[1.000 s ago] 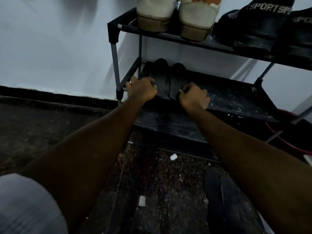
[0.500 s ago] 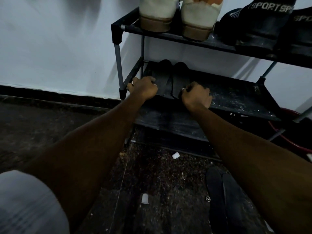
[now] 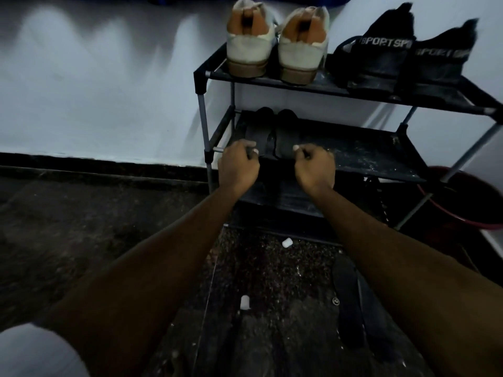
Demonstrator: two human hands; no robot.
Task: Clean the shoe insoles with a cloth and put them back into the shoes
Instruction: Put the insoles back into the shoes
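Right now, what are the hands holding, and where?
Left hand grips the left black shoe by its near end; right hand grips the right black shoe likewise.

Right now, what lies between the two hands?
Head view: the heel ends of the black shoes, side by side on the shelf; left hand and right hand each grip one.

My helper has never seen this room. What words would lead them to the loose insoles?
Find the black shoe rack against the white wall. On the floor before it, beside the right forearm, lie the black insoles. They are long and flat; the other floor bits are small and white.
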